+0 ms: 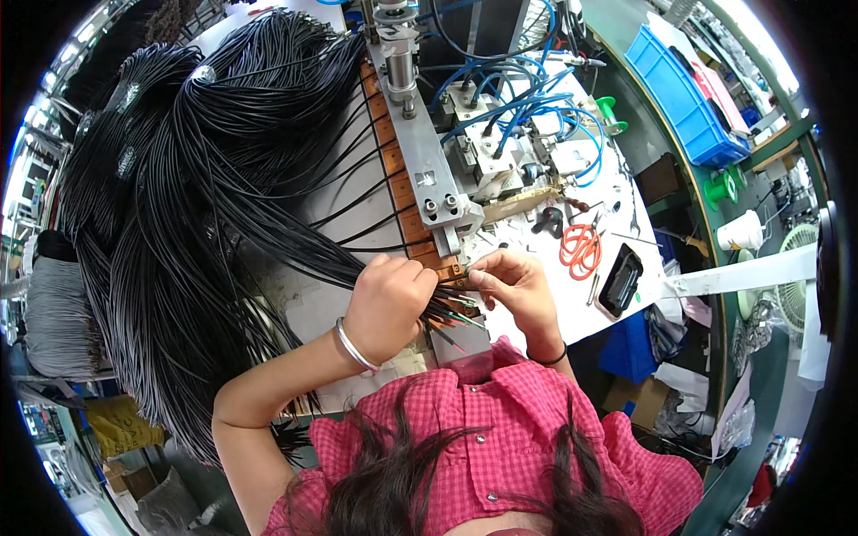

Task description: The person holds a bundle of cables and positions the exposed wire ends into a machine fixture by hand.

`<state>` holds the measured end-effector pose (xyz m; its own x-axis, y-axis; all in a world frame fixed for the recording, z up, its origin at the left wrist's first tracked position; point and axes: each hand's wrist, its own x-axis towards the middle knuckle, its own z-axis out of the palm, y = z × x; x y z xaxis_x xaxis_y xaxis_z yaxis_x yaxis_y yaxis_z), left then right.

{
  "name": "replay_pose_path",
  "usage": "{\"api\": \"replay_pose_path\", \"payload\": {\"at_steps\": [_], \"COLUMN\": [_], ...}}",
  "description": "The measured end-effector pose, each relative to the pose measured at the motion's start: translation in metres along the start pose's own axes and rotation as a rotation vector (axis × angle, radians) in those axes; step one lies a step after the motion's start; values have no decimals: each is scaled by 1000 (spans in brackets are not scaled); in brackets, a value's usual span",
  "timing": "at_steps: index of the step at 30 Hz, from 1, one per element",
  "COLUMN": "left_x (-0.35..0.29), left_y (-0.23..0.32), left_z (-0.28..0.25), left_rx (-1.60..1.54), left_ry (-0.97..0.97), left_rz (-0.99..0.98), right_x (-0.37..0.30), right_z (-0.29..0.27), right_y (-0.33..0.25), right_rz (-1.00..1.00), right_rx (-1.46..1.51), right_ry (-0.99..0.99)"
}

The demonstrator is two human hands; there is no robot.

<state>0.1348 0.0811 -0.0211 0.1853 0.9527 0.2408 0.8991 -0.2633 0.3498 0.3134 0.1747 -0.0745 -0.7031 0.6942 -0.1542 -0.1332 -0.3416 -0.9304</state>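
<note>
My left hand [391, 299], a silver bangle on its wrist, is closed with the fingers curled at the near end of an orange-brown slotted rail [404, 189]. A thin black cable at the rail's end runs between my two hands. My right hand [517, 288] pinches the cable's tip between thumb and forefinger; the fingers partly hide it. Just below my hands fans a bunch of cable ends [451, 311] with stripped, coloured wires. These belong to the large bundle of black cables [206, 161] on the left. Several single cables lie across in the rail's slots.
A metal press [416, 161] with blue air hoses [514, 112] stands over the rail. On the white table at right lie orange-handled scissors [581, 250] and a black tray [620, 280]. Beyond are a blue crate [684, 98] and green spools [720, 188].
</note>
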Motion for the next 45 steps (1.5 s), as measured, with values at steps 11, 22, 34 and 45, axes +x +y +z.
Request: {"api": "replay_pose_path", "payload": {"at_steps": [11, 22, 34, 45], "left_x": [5, 2, 1, 1], "left_y": [-2, -2, -1, 1], "left_z": [-1, 2, -6, -3], "left_rx": [64, 164, -9, -30], "left_ry": [154, 97, 36, 38], "left_rz": [128, 26, -2, -5], "right_x": [7, 5, -5, -4], "right_z": [-4, -3, 4, 5], "right_y": [10, 0, -6, -3], "right_rz": [40, 207, -54, -67], "right_rx": [-88, -208, -68, -94], "right_ry": [102, 110, 94, 173]}}
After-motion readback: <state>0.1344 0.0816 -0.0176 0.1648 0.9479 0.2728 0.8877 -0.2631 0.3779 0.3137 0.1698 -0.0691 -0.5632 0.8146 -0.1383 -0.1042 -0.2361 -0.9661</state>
